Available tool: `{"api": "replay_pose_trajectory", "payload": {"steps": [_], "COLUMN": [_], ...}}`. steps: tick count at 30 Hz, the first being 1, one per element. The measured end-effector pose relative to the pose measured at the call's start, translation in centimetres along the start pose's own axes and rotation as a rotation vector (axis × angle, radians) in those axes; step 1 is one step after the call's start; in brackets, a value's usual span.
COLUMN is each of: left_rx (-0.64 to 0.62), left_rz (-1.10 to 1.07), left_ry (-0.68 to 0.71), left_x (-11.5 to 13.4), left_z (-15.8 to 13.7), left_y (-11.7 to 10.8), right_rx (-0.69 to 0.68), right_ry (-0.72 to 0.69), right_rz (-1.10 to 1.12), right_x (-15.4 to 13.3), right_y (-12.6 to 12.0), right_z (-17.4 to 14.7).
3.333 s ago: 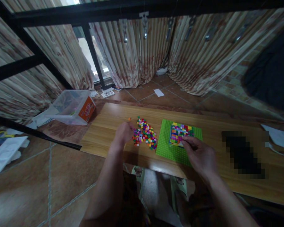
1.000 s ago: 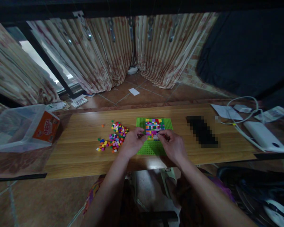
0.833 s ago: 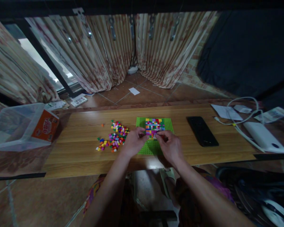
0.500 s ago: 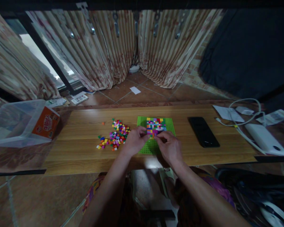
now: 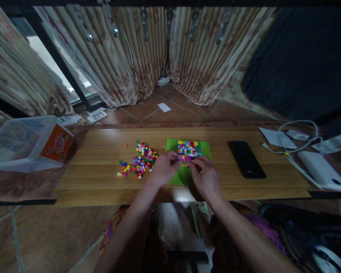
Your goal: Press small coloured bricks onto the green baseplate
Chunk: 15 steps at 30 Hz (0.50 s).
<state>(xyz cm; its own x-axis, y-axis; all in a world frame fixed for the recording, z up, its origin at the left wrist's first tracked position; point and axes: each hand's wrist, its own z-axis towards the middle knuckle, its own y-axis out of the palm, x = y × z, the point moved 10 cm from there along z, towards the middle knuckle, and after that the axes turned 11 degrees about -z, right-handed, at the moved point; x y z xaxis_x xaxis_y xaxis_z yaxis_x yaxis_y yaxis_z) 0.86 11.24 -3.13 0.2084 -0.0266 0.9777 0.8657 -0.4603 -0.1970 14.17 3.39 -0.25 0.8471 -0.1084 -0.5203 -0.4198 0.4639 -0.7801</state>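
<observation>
A green studded baseplate [image 5: 183, 176] lies on the table, carrying a block of small bricks [image 5: 189, 148] in many colours toward its far side. My left hand [image 5: 165, 167] rests over the plate's left part, fingers curled, its thumb and forefinger tips at the block's near left corner. From the right, my right hand [image 5: 207, 175] reaches in with thumb and forefinger pinched at the block's near edge, by some purple and orange bricks. Whatever sits between the fingertips of either hand is too small to make out. Loose bricks [image 5: 142, 163] lie heaped left of my left hand.
On the wooden table [image 5: 96, 159], a black phone [image 5: 246, 159] lies right of the plate. Farther right are a white power bank [image 5: 324, 170], a white cable [image 5: 301, 171] and papers. A clear plastic box [image 5: 25, 144] with an orange label stands at the left end.
The whole view has shifted slightly, so things sit a little further right. Both hands stay at the block's near edge, their fingertips barely moved.
</observation>
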Motion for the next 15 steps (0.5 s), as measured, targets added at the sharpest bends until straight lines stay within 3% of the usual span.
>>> {"api": "replay_pose_trajectory", "payload": {"steps": [9, 15], "left_rx": [-0.016, -0.014], "left_rz": [0.035, 0.029], "left_ry": [-0.007, -0.007], "left_x": [-0.12, -0.18], "left_z": [0.15, 0.11], "left_y": [0.2, 0.21], "right_rx": [0.014, -0.013], "right_ry": [0.042, 0.029], "right_rz": [0.082, -0.01], "right_x": [0.53, 0.28], "right_y": [0.0, 0.12], "right_z": [0.1, 0.16]}}
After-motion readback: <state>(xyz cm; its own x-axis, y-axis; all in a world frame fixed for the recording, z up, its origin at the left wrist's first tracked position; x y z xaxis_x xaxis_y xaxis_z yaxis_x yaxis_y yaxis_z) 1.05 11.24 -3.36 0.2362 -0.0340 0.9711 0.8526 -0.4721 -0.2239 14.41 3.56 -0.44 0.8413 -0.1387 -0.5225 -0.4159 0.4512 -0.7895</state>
